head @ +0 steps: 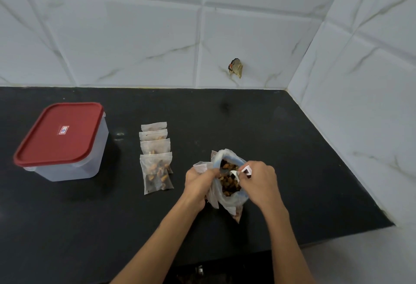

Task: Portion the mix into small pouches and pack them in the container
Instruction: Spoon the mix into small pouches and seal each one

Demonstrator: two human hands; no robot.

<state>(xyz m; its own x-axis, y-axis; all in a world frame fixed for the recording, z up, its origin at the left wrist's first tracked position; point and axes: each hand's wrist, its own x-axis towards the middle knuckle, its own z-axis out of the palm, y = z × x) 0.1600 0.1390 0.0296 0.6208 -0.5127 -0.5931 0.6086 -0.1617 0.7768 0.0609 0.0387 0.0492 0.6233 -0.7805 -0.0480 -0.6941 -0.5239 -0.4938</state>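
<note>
A clear plastic bag of brown mix (229, 181) stands open on the black counter (292, 148). My left hand (199, 181) grips the bag's left edge together with a small empty pouch (201, 167). My right hand (258, 182) pinches a small white scoop (242, 172) over the bag's mouth. Several filled small pouches (156, 156) lie in an overlapping row to the left. Further left stands the translucent container (67, 146), its red lid (59, 133) on.
White marbled tile walls close the counter at the back and on the right. A crumpled bit of wrapper (236, 67) sticks to the back wall. The counter's front edge runs below my forearms.
</note>
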